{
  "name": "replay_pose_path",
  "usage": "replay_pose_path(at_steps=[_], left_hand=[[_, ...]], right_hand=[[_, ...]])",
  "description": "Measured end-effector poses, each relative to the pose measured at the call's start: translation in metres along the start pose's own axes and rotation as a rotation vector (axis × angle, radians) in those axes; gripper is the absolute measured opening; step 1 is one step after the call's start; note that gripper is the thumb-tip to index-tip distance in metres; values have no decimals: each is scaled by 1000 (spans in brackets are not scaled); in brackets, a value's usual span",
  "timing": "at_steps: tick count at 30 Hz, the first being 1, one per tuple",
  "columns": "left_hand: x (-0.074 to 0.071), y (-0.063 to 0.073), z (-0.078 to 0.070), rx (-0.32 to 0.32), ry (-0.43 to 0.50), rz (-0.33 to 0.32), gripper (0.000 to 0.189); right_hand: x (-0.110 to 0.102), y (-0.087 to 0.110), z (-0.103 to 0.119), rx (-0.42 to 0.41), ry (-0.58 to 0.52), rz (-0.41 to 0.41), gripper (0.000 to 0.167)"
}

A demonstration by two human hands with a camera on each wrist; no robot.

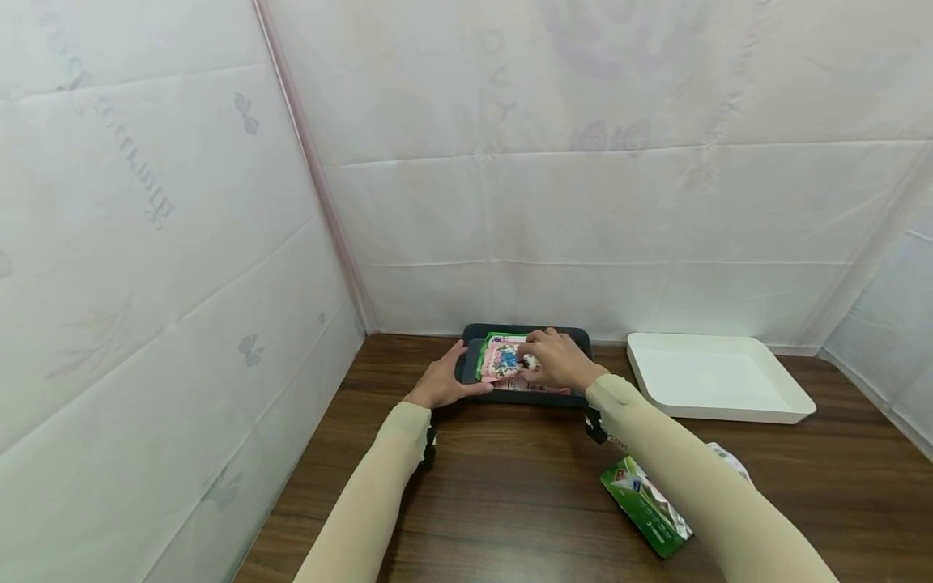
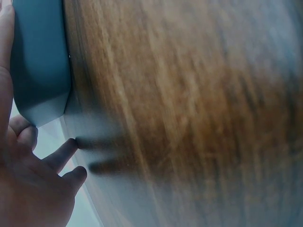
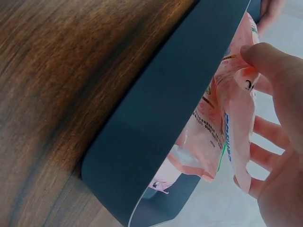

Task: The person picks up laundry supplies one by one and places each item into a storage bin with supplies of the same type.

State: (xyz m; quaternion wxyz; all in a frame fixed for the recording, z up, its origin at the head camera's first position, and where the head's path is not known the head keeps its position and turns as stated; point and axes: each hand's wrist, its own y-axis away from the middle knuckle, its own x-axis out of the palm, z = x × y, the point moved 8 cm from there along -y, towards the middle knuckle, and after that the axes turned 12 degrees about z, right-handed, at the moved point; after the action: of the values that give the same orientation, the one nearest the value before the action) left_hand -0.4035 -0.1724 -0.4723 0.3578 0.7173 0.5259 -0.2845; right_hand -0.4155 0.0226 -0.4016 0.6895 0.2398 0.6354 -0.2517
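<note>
A dark tray (image 1: pixel 525 397) with raised walls stands at the back of the wooden table, against the cloth wall. My left hand (image 1: pixel 443 379) holds its left end, the thumb along the near side and the other fingers round the end. In the left wrist view the tray wall (image 2: pixel 40 61) lies by the thumb. My right hand (image 1: pixel 557 362) pinches a pink printed packet (image 1: pixel 501 360) over the tray, thumb on one face and fingers behind it, as the right wrist view shows. Other pink packets (image 3: pixel 201 137) lie beneath it in the tray, beside a green-edged one.
To the right stands a shallow white tray (image 1: pixel 722 380). Nearer to me, a green package (image 1: pixel 645 506) lies on the table (image 1: pixel 503 502) beside my right forearm. That sleeve partly hides a white item (image 1: pixel 731 460). White cloth walls (image 1: pixel 598 210) stand at the back and sides.
</note>
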Motion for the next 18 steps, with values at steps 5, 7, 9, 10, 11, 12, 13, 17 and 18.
replay_pose_path(at_steps=[5, 7, 9, 10, 11, 12, 13, 17, 18], left_hand=[[-1, 2, 0, 3, 7, 0, 110], [-1, 2, 0, 4, 7, 0, 111], [-1, 3, 0, 6, 4, 1, 111], [-1, 3, 0, 5, 2, 2, 111], [-1, 3, 0, 6, 4, 3, 111], [-1, 3, 0, 7, 4, 3, 111], [-1, 4, -1, 6, 5, 4, 111], [-3, 4, -2, 4, 0, 4, 111], [-3, 4, -2, 2, -3, 5, 111]], right_hand=[[2, 0, -1, 3, -13, 24, 26], [3, 1, -1, 1, -16, 28, 27], [4, 1, -1, -1, -23, 33, 28], [4, 2, -1, 0, -30, 37, 29], [4, 2, -1, 1, -31, 38, 30], [4, 2, -1, 3, -39, 40, 31], [4, 3, -2, 6, -46, 41, 32], [5, 3, -3, 16, -54, 47, 36], [6, 3, -4, 17, -55, 48, 37]])
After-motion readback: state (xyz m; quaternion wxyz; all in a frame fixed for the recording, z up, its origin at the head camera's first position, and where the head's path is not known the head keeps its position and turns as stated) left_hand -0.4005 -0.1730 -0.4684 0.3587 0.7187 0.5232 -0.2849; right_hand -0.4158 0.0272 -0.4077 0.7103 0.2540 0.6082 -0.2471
